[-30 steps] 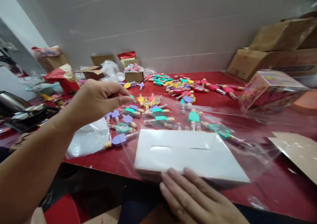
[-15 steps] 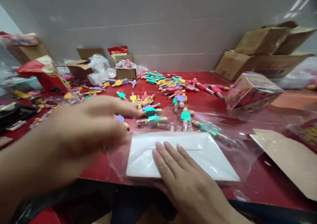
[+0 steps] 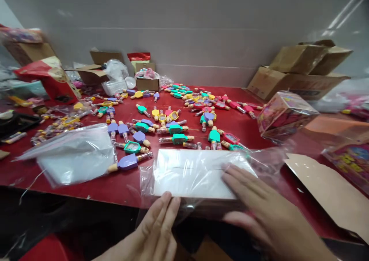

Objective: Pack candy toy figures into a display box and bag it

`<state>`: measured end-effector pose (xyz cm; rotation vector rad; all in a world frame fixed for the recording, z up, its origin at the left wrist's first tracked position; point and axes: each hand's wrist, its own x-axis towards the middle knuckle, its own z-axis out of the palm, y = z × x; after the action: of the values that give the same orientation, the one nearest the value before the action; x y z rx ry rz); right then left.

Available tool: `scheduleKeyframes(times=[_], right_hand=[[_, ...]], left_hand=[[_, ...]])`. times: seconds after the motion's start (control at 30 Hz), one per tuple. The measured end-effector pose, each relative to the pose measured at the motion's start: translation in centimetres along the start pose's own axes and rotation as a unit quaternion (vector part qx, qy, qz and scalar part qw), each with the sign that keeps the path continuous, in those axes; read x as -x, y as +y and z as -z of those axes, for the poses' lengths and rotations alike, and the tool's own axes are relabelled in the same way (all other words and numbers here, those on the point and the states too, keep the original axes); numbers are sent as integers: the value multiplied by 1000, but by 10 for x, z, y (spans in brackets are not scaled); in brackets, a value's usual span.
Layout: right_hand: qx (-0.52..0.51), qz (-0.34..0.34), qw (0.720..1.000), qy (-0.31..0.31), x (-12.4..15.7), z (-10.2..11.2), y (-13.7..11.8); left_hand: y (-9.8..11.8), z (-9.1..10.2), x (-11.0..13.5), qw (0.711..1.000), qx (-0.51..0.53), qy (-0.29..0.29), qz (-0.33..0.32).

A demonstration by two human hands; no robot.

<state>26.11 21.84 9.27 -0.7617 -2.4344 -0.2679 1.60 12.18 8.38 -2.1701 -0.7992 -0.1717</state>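
A flat white box (image 3: pixel 190 172) lies at the near edge of the red table (image 3: pixel 253 126), wrapped in clear plastic film (image 3: pixel 268 161). My left hand (image 3: pixel 157 232) is flat, fingers straight and together, its tips touching the box's near edge. My right hand (image 3: pixel 259 207) lies spread over the box's right end, fingers on top and thumb under the front side, pressing the film down. Neither hand grips anything.
Several small colourful toys (image 3: pixel 173 128) are scattered behind the box. A stack of clear bags (image 3: pixel 75 157) lies at the left. A wrapped pink box (image 3: pixel 284 115), cardboard cartons (image 3: pixel 305 68) and a brown cardboard sheet (image 3: pixel 328 193) sit at the right. Red packaging (image 3: pixel 49 80) stands far left.
My left hand came down from above the toys to the box's near edge. My right hand slid from the box's middle to its right end. The film now folds over the box.
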Motion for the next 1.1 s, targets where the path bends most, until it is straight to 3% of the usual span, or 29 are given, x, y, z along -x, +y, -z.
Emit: scheduleKeyframes(times=[0.07,0.1,0.2,0.33,0.4,0.5,0.6,0.67,0.73,0.8,0.9,0.97,1.03,1.1], right_hand=[[-129,-126,984,-5,10,16,16],[-209,-195,958,-7,11,23,22],[-409,-355,840,-22,0,35,35],[-516,-546,660,-32,-29,43,46],[-533,-580,615,-34,-36,48,49],[-565,-546,619,-18,-28,55,51],[-598,-498,627,32,2,54,48],[-625,-480,612,57,27,46,44],[-655,-461,595,71,50,29,34],[-657,-434,606,114,65,6,22],[-525,-429,689,258,72,-34,6],[-413,-448,715,343,71,-59,4],[-368,-468,706,385,68,-76,5],[-382,-480,688,388,63,-84,6]], left_hand=[[-2,-1,3,1000,5,3,-2],[-2,-2,5,1000,2,4,3],[1,-5,10,1000,-4,12,-1],[5,-9,10,1000,-4,4,-6],[4,-13,8,999,-2,34,0],[0,-19,5,996,5,84,15],[-6,-22,6,997,14,76,15],[-7,-22,7,997,38,65,26],[-6,-19,8,996,55,50,42],[-4,-14,7,996,54,40,53],[-6,-10,7,996,53,24,61],[-14,-13,10,996,63,16,61],[-24,-24,18,996,75,25,41],[-32,-37,34,995,84,44,32]])
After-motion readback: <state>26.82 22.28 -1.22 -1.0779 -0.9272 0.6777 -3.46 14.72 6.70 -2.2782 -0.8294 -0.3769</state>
